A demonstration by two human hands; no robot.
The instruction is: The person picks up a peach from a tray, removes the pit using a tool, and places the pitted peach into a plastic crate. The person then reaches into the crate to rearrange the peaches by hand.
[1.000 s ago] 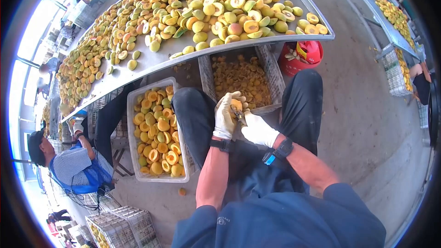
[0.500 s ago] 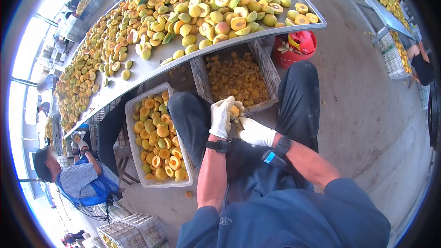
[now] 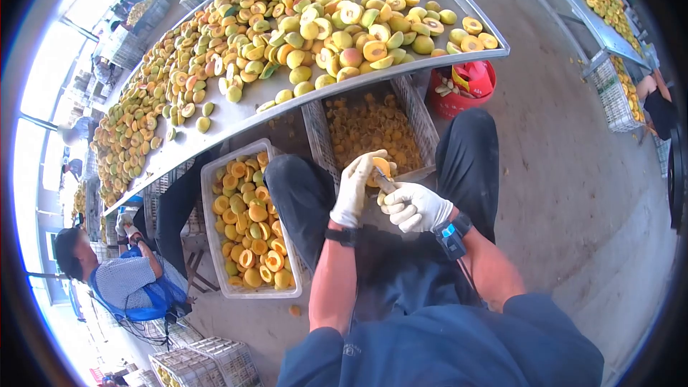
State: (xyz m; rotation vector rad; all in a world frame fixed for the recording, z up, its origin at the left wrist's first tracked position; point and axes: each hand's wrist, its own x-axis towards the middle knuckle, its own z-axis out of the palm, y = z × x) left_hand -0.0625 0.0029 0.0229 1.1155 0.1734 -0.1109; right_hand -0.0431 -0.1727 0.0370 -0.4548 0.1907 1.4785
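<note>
In its white glove, my left hand [image 3: 356, 185] is closed around a peach half [image 3: 381, 166], its orange cut side turned toward my right hand. My right hand [image 3: 419, 207], gloved too, grips a small metal pitting knife [image 3: 385, 184], whose tip meets the fruit; the fingers cover its handle. Both hands are between my knees, over the near edge of a crate [image 3: 424, 111] of brownish-orange scraps. To the left stands a white tub [image 3: 215, 240] of hollowed peach halves [image 3: 256, 211].
A metal table [image 3: 236, 111] heaped with peach halves [image 3: 308, 31] spans the front. Beneath its right corner sits a red bucket [image 3: 459, 104]. A seated person [image 3: 132, 272] works at left; stacked crates [image 3: 215, 360] stand behind. Another table [image 3: 584, 11] is at far right.
My right hand has turned, with its fingers now curled into view around the knife. The peach half shows more of its cut face. My view has shifted slightly.
</note>
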